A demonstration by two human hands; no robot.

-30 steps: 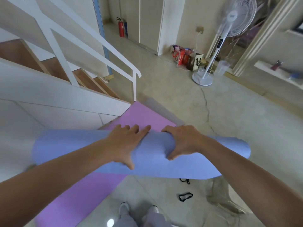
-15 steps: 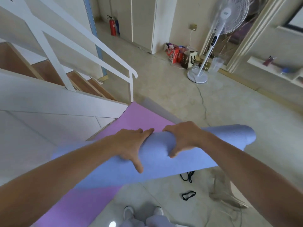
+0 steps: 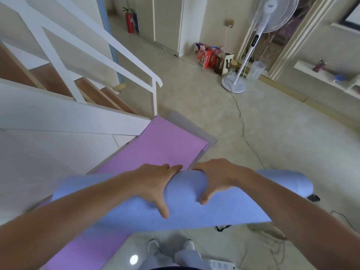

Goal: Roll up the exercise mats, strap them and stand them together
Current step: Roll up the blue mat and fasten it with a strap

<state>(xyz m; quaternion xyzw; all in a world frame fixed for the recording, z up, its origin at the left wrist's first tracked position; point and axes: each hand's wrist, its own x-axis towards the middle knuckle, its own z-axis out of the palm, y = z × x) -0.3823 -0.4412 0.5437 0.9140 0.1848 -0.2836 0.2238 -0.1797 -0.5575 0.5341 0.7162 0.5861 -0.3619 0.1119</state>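
Relative to the frame half a second earlier, the rolled periwinkle-blue foam exercise mat (image 3: 185,207) had tipped nearer to level, its right end dropping, while both hands kept their places near its middle. The left hand (image 3: 155,184) and right hand (image 3: 218,178) each grasped the roll, fingers hooked over its far side and thumbs spread down the near face; the hands sat close together but apart. The roll was carried crosswise in the air before the person, above the pale concrete floor (image 3: 272,143) and the near part of the flat lilac foam mat (image 3: 161,145), which lay unrolled along the white staircase wall (image 3: 68,121), a grey mat edge (image 3: 194,129) showing beyond its far end. The roll's surface was matte and finely textured, a thick even cylinder with no strap visible on it. It probably handled as light, soft and springy, grippy rather than slippery, and inclined to uncoil if the grasp slackened. The central two-hand hold balanced it. For strapping, a hold pressing down the free outer edge would likely serve better. A black strap loop (image 3: 222,228) lay on the floor, partly hidden under the roll; whether the small dark object (image 3: 313,197) by the roll's right end was another strap could not be told.
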